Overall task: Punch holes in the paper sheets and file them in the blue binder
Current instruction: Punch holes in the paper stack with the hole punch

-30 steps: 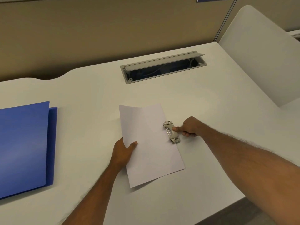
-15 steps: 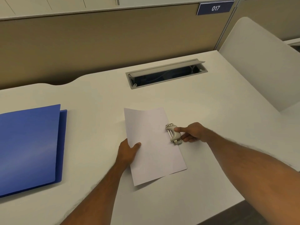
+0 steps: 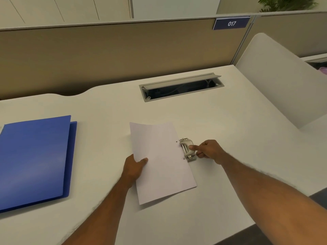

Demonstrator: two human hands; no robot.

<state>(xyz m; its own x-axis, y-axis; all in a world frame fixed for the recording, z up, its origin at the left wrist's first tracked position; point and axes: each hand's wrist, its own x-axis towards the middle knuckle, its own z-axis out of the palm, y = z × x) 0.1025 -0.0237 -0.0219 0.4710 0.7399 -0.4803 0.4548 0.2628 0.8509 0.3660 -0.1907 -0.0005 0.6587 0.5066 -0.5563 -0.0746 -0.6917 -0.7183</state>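
A white paper sheet (image 3: 159, 161) lies on the white desk (image 3: 221, 124), its far edge slightly curled up. Two small punched holes show near its right edge. My left hand (image 3: 134, 167) pinches the sheet's left edge, thumb on top. A small grey hole punch (image 3: 187, 149) sits at the sheet's right edge, just clear of the holes. My right hand (image 3: 208, 150) holds the punch, thumb pressed on its lever. The closed blue binder (image 3: 35, 160) lies flat at the desk's left side, away from both hands.
An open grey cable tray (image 3: 180, 89) is set into the desk behind the paper. A beige partition (image 3: 123, 53) with a "017" sign (image 3: 231, 23) runs along the back. A white divider panel (image 3: 276, 76) stands at the right. The desk's front edge drops off at lower right.
The sheet has slid left out of the punch, so two holes now show beside it. The camera has tilted up; both hands keep their holds.
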